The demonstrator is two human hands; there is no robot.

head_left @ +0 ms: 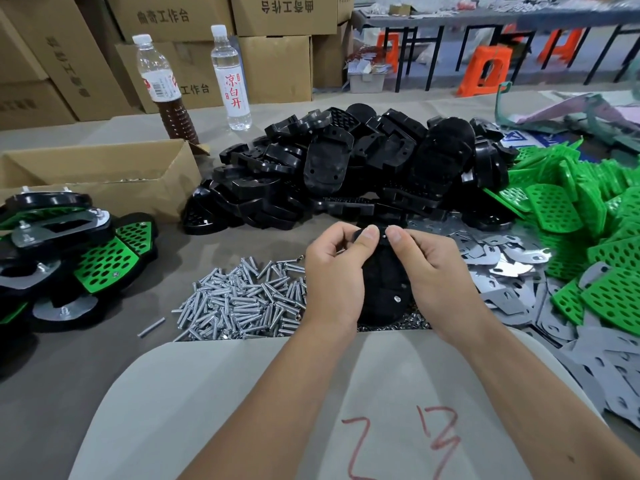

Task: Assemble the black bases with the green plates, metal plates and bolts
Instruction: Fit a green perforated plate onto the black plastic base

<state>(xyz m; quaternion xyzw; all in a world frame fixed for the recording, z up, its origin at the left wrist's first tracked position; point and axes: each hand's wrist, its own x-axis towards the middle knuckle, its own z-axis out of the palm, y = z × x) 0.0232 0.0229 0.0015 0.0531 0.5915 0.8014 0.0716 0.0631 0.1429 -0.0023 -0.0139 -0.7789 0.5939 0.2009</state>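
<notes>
A black base [382, 289] is held upright between both hands just above the near edge of the table [69, 358], over the pile of bolts [242, 299]. The left hand [334, 271] curls round its left side with the thumb pressed on the top edge; the right hand [433, 268] grips the right side, its thumb meeting the other at the top, where a small bright bolt head shows between them. Another bolt end shows low on the base's face; most of the base is hidden by the fingers. Both forearms reach in from below, and a pale apron [311, 410] across the lap carries red handwritten marks that look like "23". Behind the hands lies a heap of black bases [346, 168], to the right a spread of green plates [571, 209] with round holes, and between them and the hands a scatter of metal plates [502, 258], partly cut off at the right edge. At the left sit finished assemblies [69, 251], black with green and metal faces, beside an open cardboard box [104, 174]. Two bottles stand behind: a clear bottle [232, 77] with red characters 凉白开, and a brown-filled bottle [162, 88] whose label is too small to read. The cartons [277, 15] at the back bear printed 工作台.
</notes>
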